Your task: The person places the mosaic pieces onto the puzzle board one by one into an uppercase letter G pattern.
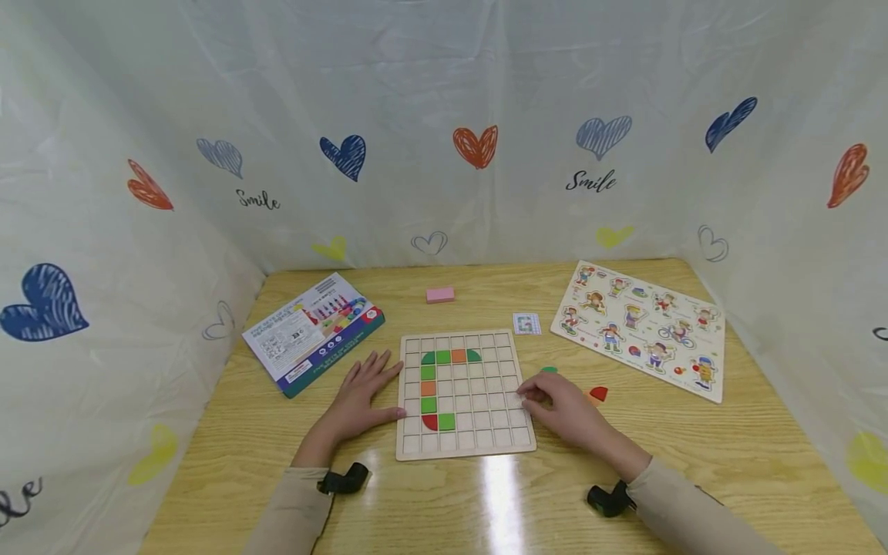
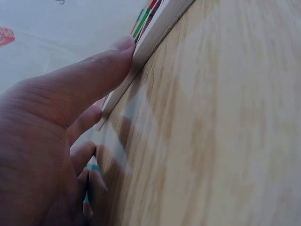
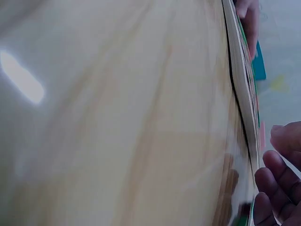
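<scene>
A wooden grid board [image 1: 494, 453] lies on the table, with green, orange and red pieces set in its upper row, down its left side and near the bottom. My left hand [image 1: 361, 397] rests beside the board with fingers spread. In the left wrist view its thumb [image 2: 106, 66] touches the board's edge. At the right edge is my right hand [image 1: 565, 408], fingers loosely bent. The right wrist view shows a gap between thumb [image 3: 287, 139] and fingers, and nothing held there. A green piece [image 1: 549, 369] and a red quarter-round piece [image 1: 599, 394] lie near this hand, which partly covers an orange one.
A puzzle box [image 1: 312, 331] lies left of the board. Behind it are a pink block [image 1: 440, 295] and a small pattern card [image 1: 527, 323]. A picture puzzle board [image 1: 641, 327] occupies the back right. A white curtain [image 1: 416, 92] encloses the table [image 1: 444, 509].
</scene>
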The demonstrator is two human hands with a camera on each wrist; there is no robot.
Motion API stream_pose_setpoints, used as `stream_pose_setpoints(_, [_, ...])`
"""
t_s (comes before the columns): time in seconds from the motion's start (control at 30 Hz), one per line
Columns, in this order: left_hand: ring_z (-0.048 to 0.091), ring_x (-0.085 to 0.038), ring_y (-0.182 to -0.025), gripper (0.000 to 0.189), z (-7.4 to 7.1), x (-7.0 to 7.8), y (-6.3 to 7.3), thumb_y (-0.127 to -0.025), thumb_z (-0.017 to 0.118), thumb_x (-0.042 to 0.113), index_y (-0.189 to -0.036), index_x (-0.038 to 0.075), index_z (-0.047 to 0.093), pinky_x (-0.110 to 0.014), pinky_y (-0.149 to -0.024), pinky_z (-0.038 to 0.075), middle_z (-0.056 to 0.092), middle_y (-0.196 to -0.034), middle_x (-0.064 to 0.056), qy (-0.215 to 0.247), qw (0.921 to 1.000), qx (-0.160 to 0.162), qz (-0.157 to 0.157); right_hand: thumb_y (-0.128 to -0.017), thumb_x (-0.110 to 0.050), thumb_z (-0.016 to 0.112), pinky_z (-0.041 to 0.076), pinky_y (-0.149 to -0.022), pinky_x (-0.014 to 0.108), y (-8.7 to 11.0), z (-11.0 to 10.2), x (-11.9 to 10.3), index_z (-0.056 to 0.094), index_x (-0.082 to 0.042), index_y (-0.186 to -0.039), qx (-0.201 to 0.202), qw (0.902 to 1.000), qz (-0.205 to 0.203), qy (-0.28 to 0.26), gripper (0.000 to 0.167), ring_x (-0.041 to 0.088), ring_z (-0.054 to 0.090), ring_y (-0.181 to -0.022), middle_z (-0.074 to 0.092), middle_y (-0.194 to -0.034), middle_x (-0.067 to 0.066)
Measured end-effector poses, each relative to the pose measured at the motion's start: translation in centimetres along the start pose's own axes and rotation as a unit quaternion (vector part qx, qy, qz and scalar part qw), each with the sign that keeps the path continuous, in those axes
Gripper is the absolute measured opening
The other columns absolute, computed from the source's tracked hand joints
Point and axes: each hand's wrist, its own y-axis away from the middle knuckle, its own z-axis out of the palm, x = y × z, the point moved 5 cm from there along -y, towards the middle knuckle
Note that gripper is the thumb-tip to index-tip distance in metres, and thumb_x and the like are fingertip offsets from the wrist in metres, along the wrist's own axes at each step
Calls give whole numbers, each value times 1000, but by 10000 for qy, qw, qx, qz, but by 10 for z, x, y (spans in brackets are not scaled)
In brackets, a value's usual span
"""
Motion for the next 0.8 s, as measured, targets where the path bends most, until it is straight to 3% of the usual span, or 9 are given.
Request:
stream_pose_setpoints(0.27, [5,-33,-157,90,0,1,0,-87,74,57,-160,21,36,-54,-125,-1,15,-170,-9,18,10000,-14,-3,-94,-15,75,53,-79,34,17,-31,27,75,-18,-108,369,9971,284,610,15,10,60,-91,65,-101,-10])
stream_pose_setpoints(0.5, [4,-32,-157,90,1,-2,-1,-87,73,58,-160,22,36,-53,-125,-1,15,-170,-8,-32,10000,2,8,-93,-21,77,52,-87,44,26,-43,38,75,-19,-113,182,9959,254,849,20,20,60,-103,66,-108,-6])
stream_pose_setpoints(0.8, [4,-33,-157,89,1,-2,-1,-88,73,57,-160,21,36,-53,-125,-2,15,-170,-8,-42,10000,-5,15,-88,-21,82,51,-83,39,30,-52,42,75,-20,-114,16,9959,89,895,26,23,57,-105,65,-114,0])
